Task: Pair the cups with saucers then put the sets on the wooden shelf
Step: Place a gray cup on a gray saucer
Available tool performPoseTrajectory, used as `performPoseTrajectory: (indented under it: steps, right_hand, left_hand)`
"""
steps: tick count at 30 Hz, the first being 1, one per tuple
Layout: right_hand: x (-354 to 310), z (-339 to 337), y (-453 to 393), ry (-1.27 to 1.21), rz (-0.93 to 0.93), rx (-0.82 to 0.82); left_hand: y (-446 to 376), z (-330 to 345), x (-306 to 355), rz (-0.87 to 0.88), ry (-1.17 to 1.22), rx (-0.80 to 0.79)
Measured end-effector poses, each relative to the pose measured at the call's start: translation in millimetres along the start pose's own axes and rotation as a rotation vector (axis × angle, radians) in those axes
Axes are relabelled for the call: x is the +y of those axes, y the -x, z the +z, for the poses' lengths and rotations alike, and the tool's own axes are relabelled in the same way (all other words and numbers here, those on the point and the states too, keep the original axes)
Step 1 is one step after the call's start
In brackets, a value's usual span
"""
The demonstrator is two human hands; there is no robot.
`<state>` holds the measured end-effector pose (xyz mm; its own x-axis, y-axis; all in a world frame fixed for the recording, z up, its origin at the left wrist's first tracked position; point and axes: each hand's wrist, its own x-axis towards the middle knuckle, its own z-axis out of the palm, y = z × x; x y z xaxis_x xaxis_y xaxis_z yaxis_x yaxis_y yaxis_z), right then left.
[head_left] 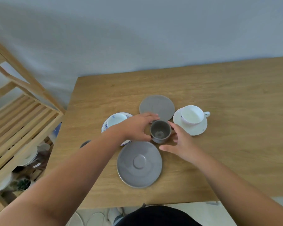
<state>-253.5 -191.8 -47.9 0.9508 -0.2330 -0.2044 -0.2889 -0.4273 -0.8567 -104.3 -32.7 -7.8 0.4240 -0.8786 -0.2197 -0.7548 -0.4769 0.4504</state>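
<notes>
A grey cup [160, 131] stands upright at the middle of the wooden table [235, 95]. My left hand [136, 128] wraps its left side, fingers and thumb touching the cup. My right hand [180, 142] is spread by its right side, fingertips near the rim. A grey saucer [139, 163] lies just in front of the cup, and a grey plate [157, 107] lies behind it. A white cup [193, 114] sits on a white saucer [194, 129] at the right. A blue-patterned cup [117, 119] sits on its matching saucer [105, 126] at the left, partly hidden by my left arm.
The wooden shelf [20, 121] stands to the left of the table, with slatted boards on top and several white dishes [28, 154] on lower levels. A small dark object [85, 143] peeks out by my left forearm. A grey wall rises behind the table.
</notes>
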Motion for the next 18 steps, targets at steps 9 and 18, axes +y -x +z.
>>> performPoseTrajectory:
  steps: [9,18]
  right_hand:
    - [0,3,-6,-0.102,0.002,0.095]
    - [-23,-12,-32,-0.273,-0.002,0.095]
  left_hand:
    - [4,4,-9,-0.103,0.194,0.179]
    - [-3,-17,-20,-0.192,0.370,0.386]
